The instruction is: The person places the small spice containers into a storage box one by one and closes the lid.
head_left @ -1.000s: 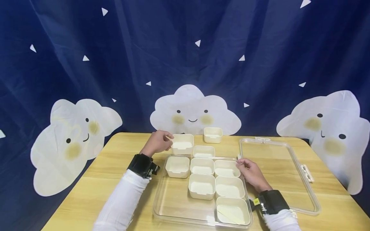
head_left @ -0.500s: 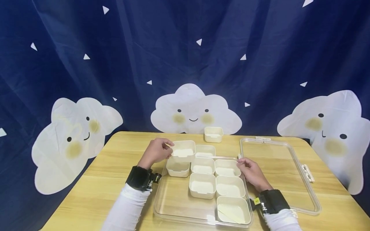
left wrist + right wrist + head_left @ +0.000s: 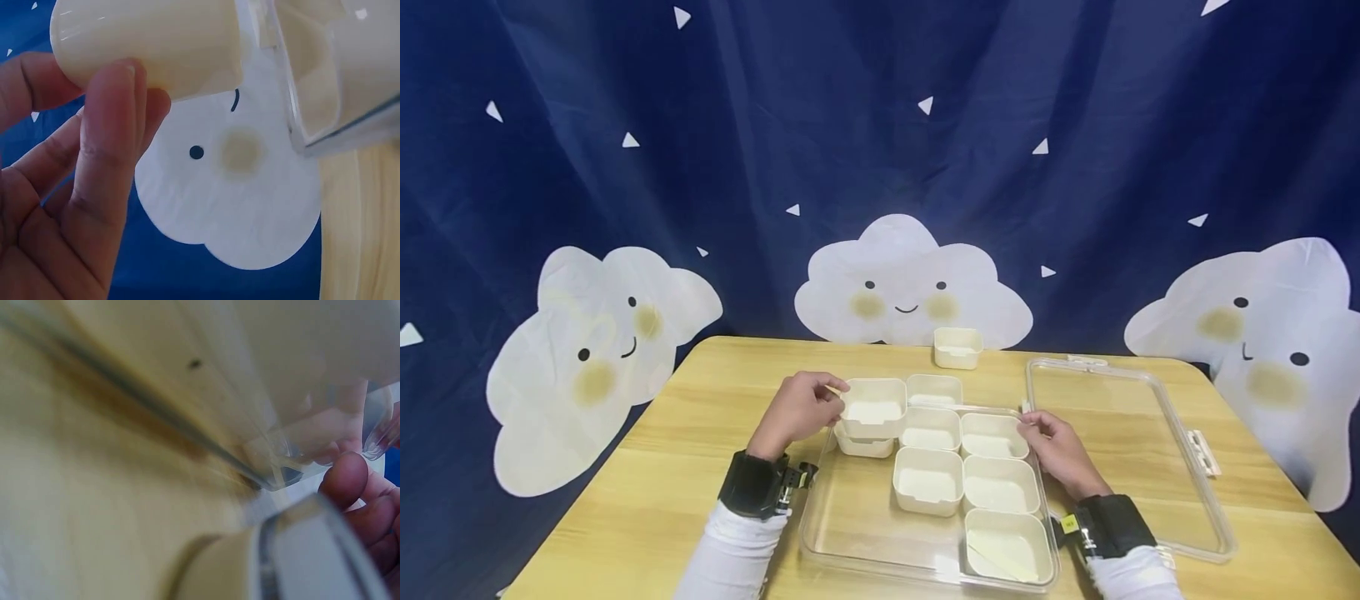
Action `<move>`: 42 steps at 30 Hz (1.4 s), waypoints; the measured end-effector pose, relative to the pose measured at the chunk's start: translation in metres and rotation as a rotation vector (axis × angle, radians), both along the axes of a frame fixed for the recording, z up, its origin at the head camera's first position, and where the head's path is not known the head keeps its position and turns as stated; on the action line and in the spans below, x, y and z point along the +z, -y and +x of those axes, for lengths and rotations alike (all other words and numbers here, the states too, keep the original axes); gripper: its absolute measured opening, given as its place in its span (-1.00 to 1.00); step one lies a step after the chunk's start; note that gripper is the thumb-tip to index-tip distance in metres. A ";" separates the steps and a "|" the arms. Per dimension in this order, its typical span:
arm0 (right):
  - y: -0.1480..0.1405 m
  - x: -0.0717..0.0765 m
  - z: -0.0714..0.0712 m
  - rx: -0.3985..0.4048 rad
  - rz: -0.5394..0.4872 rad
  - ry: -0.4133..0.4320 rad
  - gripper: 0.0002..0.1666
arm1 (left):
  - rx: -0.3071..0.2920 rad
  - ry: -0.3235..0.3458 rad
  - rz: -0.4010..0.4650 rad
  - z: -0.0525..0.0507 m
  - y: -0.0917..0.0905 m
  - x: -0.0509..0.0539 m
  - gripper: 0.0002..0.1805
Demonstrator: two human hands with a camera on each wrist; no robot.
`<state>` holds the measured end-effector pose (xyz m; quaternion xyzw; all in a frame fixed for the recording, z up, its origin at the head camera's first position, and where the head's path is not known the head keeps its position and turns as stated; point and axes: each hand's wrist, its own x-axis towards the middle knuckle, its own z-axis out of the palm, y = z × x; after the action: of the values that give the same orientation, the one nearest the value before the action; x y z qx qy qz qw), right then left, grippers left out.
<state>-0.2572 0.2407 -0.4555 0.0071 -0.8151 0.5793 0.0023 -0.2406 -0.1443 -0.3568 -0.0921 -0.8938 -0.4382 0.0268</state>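
A cream open-topped box [image 3: 874,404] is pinched at its left side by my left hand [image 3: 796,414]. It hangs over another cream box [image 3: 865,447] in the far left corner of a clear plastic case [image 3: 850,537], hiding much of it; whether the two touch I cannot tell. In the left wrist view, the thumb and fingers [image 3: 106,119] grip the held box [image 3: 150,44]. My right hand [image 3: 1060,454] holds the case's rim near its far right corner. Several cream boxes, including a middle one [image 3: 928,479], stand inside the case.
A clear lid [image 3: 1093,368] with white clips lies to the right. Behind the case are two more cream boxes, a nearer one [image 3: 934,390] and a farther one [image 3: 958,348]. A pale strip [image 3: 1000,557] lies in the near right box. A dark blue curtain [image 3: 880,125] hangs behind the table.
My left hand has brought the cream box toward me, from behind the case to over the box in its far left corner. The right hand has stayed at the rim.
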 end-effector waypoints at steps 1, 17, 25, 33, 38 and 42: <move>0.000 0.000 0.000 0.002 -0.004 -0.001 -0.65 | -0.001 -0.002 -0.002 0.001 0.001 0.001 -0.75; -0.007 0.004 0.005 0.018 0.000 -0.004 -0.57 | -0.129 0.036 -0.073 0.016 0.006 0.004 -0.89; -0.008 0.004 0.003 0.024 0.032 0.011 -0.53 | -0.174 0.032 -0.154 0.021 0.011 0.007 -0.83; -0.005 0.003 0.002 0.028 0.028 0.010 -0.53 | -0.220 0.046 -0.235 0.022 0.016 0.006 -0.82; -0.004 0.002 0.001 0.042 0.015 0.012 -0.53 | -0.218 0.063 -0.264 0.022 0.016 0.003 -0.82; -0.004 0.001 0.001 0.048 0.009 0.011 -0.53 | -0.219 0.071 -0.283 0.021 0.016 0.001 -0.80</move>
<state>-0.2565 0.2446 -0.4542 0.0236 -0.8171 0.5758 -0.0164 -0.2198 -0.1598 -0.3559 -0.1762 -0.9315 -0.3112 -0.0661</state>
